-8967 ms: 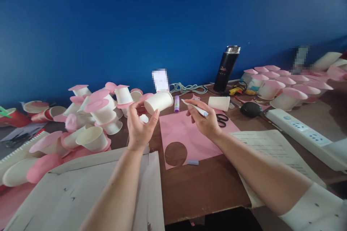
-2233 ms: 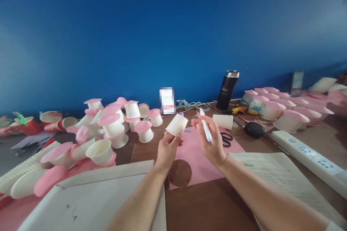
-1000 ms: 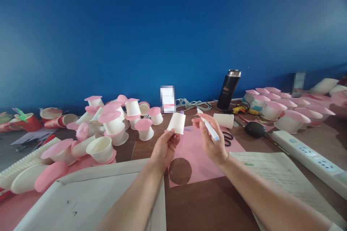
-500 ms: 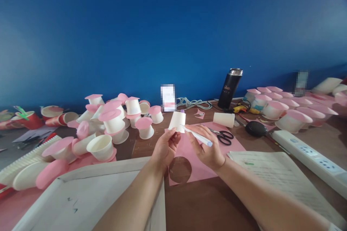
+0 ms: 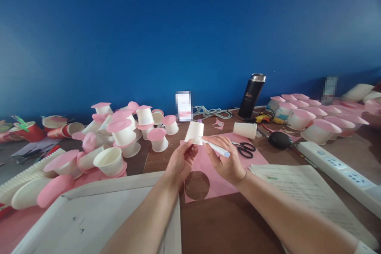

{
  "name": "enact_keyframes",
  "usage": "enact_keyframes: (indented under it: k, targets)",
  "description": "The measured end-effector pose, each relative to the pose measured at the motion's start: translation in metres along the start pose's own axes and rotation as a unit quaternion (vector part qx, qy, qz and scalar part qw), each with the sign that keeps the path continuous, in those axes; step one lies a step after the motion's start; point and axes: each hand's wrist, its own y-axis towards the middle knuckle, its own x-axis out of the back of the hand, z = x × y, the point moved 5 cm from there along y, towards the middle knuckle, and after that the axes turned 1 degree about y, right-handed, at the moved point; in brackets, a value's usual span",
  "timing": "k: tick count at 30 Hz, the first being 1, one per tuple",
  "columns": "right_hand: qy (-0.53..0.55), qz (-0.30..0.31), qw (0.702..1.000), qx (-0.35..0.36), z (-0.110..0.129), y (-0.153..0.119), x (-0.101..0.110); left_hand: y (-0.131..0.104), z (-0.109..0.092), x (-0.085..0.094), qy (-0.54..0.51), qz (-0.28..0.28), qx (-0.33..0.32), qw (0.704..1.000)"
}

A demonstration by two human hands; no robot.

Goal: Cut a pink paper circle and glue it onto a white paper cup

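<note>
My left hand (image 5: 182, 160) pinches the lower edge of a small white paper cup (image 5: 195, 131), held upside down above the pink paper. In the fingers of my right hand (image 5: 228, 160) is a slim white pen (image 5: 218, 149) with a pale blue end. Its other end reaches the cup near the rim; whether the tip touches cannot be made out. Beneath both hands lies the pink sheet (image 5: 224, 186) with a round hole cut in it. A small purple thing (image 5: 199, 121) shows just behind the cup.
Black-handled scissors (image 5: 245, 151) and a white cup lying on its side (image 5: 245, 130) are right of my hands. Pink-topped cups crowd left (image 5: 157, 143) and right (image 5: 323, 133). Around them are a black flask (image 5: 251, 97), power strip (image 5: 342, 166), written papers (image 5: 306, 186) and a white board (image 5: 119, 214).
The whole view has shifted slightly. My right hand and the pen have moved a little left relative to the cup. Both hands keep their hold.
</note>
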Motion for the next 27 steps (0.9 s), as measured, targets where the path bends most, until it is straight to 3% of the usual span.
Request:
enact_keyframes:
  k: [14, 27]
  targets:
    - [-0.01, 0.0, 1.0, 0.015, 0.0017, 0.0006, -0.0001, 0.003, 0.0005, 0.0037, 0.021, 0.003, 0.0, 1.0]
    - [0.0, -0.002, 1.0, 0.015, 0.0026, 0.0006, 0.0005, 0.0008, 0.0004, 0.0027, 0.0, -0.028, 0.001, 1.0]
